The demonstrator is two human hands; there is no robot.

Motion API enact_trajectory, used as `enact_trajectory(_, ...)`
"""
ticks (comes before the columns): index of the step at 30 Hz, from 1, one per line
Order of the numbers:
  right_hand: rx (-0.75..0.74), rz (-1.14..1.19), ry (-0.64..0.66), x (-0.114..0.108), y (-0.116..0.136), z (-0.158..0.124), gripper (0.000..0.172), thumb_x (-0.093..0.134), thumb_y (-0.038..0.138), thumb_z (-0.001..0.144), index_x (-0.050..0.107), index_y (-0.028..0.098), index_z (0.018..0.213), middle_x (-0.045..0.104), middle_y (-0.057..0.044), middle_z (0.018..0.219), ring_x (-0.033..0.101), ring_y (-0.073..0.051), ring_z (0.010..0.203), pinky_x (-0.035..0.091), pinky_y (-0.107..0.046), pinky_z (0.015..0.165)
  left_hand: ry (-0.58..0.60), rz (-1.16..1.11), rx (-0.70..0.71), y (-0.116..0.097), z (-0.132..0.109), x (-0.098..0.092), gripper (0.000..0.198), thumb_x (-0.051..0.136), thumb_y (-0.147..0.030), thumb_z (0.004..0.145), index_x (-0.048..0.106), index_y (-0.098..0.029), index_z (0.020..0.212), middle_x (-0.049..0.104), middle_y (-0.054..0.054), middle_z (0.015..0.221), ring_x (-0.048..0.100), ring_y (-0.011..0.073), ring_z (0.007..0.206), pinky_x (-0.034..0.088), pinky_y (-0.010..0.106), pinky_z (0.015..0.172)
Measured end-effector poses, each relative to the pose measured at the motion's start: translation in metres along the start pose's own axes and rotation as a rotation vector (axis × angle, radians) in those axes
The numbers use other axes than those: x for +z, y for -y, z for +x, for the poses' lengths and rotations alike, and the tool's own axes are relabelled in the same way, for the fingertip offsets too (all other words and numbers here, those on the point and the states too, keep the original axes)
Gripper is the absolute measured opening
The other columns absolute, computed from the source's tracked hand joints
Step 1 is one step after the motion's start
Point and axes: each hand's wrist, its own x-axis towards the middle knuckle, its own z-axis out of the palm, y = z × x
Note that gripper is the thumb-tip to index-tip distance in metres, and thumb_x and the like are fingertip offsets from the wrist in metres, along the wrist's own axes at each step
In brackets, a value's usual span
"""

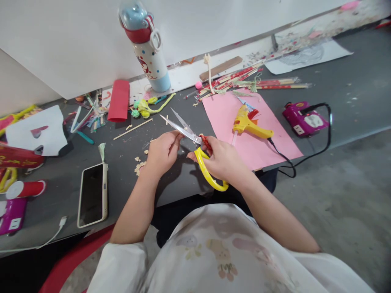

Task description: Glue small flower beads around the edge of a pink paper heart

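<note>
My right hand grips the yellow handles of a pair of scissors, whose steel blades are spread apart and point up and left. My left hand is closed beside the blades, its fingertips pinching something small near the pivot that I cannot make out. Both hands hover over the dark grey table near its front edge. Small pale cut bits lie on the table just left of my left hand.
A yellow glue gun lies on a pink sheet, its black cord running to a purple box. A phone lies at the left. A water bottle, a red paper roll and sticks line the back.
</note>
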Motion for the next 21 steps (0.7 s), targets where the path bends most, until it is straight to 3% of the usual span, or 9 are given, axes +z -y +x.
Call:
enact_trajectory(5, 0.008, 0.002, -0.004, 0.001, 0.000, 0.000, 0.045, 0.059, 0.056, 0.085, 0.061, 0.015, 0.101, 0.070, -0.009, 0.091, 0.066, -0.025, 0.082, 0.041, -0.032, 0.068, -0.071, 0.054, -0.010, 0.001, -0.002, 0.006, 0.023, 0.047, -0.027, 0.095, 0.062, -0.019, 0.079, 0.068, 0.001, 0.072, 0.065, 0.0136, 0.072, 0.047, 0.023, 0.067)
enact_trajectory(10, -0.003, 0.026, -0.014, 0.002, 0.003, -0.001, 0.051, 0.060, 0.058, 0.084, 0.061, 0.014, 0.110, 0.071, -0.013, 0.096, 0.068, -0.029, 0.095, 0.046, -0.034, 0.076, -0.132, 0.026, 0.042, 0.004, -0.005, 0.006, 0.024, 0.045, -0.021, 0.094, 0.059, -0.019, 0.074, 0.068, 0.000, 0.072, 0.064, 0.0117, 0.068, 0.046, 0.022, 0.065)
enact_trajectory(21, -0.187, -0.006, -0.032, 0.005, -0.008, -0.002, 0.061, 0.063, 0.060, 0.083, 0.054, 0.008, 0.115, 0.068, -0.022, 0.108, 0.064, -0.035, 0.110, 0.051, -0.043, 0.085, 0.079, -0.154, -0.085, -0.006, 0.006, -0.016, 0.035, 0.046, -0.026, 0.092, 0.054, -0.019, 0.058, 0.055, -0.002, 0.052, 0.050, 0.0098, 0.049, 0.039, 0.022, 0.054)
